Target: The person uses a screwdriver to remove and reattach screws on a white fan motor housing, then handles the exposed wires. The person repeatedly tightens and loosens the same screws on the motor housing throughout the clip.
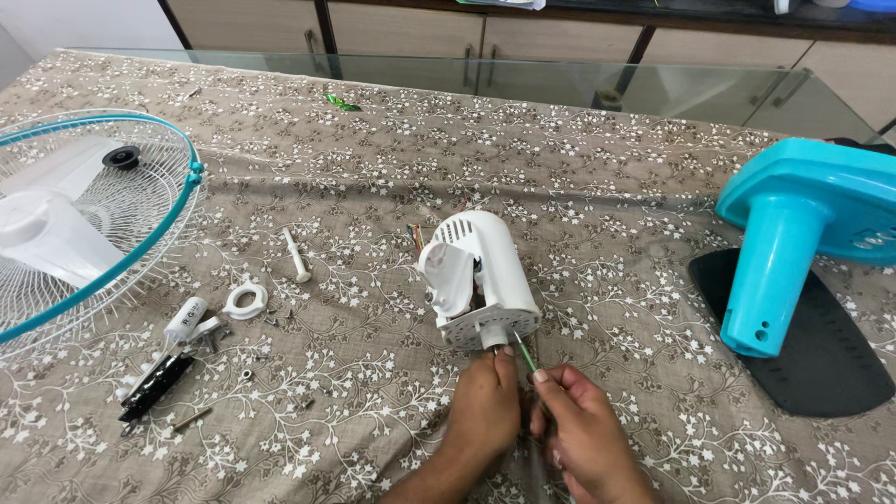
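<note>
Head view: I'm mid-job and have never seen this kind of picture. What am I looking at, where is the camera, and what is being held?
There is only one picture, taken by a camera worn on the person's head, looking down at their own bare hands over a table covered with a flowered cloth. The left hand touches the underside of a white fan motor housing. The right hand holds a thin green-handled tool against it, in a closed grip. At the left lies a white wire fan guard with a teal rim, then a white ring, a white pin and scattered small screws. At the right a teal fan stand lies on a black base.
</note>
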